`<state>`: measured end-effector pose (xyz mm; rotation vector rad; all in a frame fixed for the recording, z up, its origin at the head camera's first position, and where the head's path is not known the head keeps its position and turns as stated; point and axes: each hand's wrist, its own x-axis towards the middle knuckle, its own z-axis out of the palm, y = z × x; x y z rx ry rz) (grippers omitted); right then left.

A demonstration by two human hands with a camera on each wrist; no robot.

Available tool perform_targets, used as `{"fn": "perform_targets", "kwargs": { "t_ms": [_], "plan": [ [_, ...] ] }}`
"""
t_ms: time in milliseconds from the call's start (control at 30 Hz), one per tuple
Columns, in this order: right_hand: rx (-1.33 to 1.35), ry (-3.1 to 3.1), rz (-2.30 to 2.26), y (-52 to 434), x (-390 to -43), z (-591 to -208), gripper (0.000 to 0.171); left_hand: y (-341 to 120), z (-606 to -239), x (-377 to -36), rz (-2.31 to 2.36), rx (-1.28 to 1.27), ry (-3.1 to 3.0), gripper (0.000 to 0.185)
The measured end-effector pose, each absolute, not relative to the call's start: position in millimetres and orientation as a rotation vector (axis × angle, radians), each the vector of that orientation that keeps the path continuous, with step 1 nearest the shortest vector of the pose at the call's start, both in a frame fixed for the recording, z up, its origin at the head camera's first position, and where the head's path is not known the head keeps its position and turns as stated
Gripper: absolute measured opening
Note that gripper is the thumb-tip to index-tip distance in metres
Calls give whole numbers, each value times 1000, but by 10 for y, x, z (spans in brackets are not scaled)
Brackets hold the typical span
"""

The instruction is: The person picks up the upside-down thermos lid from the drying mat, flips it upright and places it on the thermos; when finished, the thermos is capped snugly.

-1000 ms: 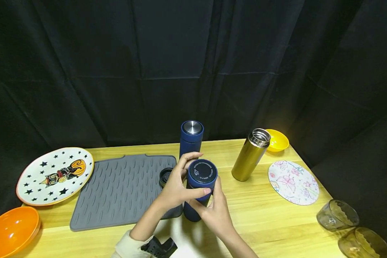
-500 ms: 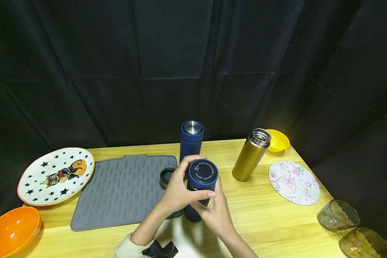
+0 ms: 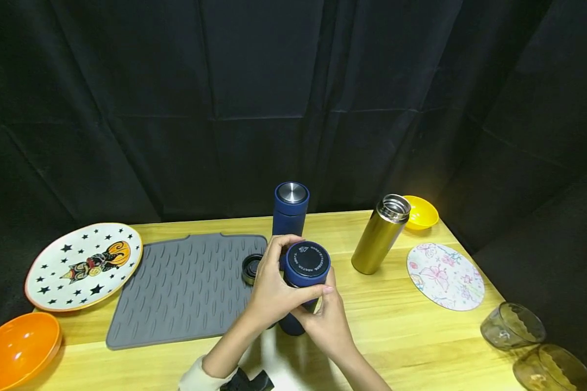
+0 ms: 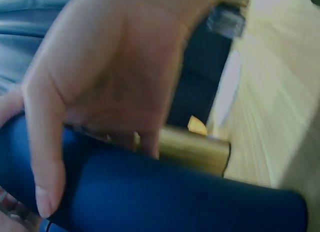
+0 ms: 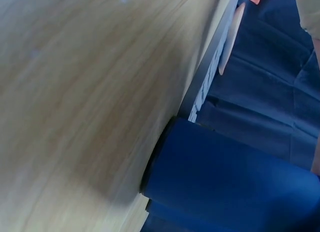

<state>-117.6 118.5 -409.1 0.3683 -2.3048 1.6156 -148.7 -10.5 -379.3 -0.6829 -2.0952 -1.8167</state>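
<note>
A dark blue flask (image 3: 303,274) with a black, white-lettered round end facing up stands on the wooden table (image 3: 401,331) in the head view. My left hand (image 3: 286,274) grips its upper part, thumb across the front. My right hand (image 3: 323,312) holds the lower body from the near side. In the left wrist view my left hand (image 4: 75,142) wraps the blue flask (image 4: 165,192). The right wrist view shows only the flask's body (image 5: 230,177) above the tabletop (image 5: 75,92); the right hand's fingers are out of frame there.
A small black lid (image 3: 251,269) lies on the grey ribbed mat (image 3: 186,288). Behind stand a second blue flask (image 3: 291,209) and an open gold flask (image 3: 379,236). Yellow bowl (image 3: 420,213), floral disc (image 3: 444,276), two glasses (image 3: 512,325), starred plate (image 3: 83,266) and orange bowl (image 3: 17,347) ring the table.
The flask's black end has turned slightly clockwise under my left hand, whose thumb has slid further right. The right hand has kept its hold on the body.
</note>
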Motion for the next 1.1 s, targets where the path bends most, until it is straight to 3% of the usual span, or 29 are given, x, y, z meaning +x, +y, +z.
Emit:
{"fn": "perform_targets", "kwargs": {
  "t_ms": [133, 400, 533, 733, 933, 1100],
  "plan": [
    [315, -2330, 1629, 1196, -1159, -4085, 79, -119, -3789, -1476, -1960, -782, -1994, 70],
    [347, -2327, 1605, 1186, -1166, -4083, 80, -110, -3779, -1483, -1867, -743, -2028, 73],
    [319, -2332, 1644, 1185, -1158, -4080, 80, -148, -3797, -1502, -2049, -914, -1898, 77],
    [344, -2346, 1610, 1177, -1149, -4080, 79, -114, -3794, -1479, -1967, -717, -2041, 82],
    [317, -2340, 1652, 1170, -1143, -4074, 84, -180, -3817, -1519, -2226, -1001, -1840, 75],
    [350, -2326, 1608, 1182, -1161, -4081, 80, -139, -3823, -1485, -2019, -799, -1989, 78]
  ]
}}
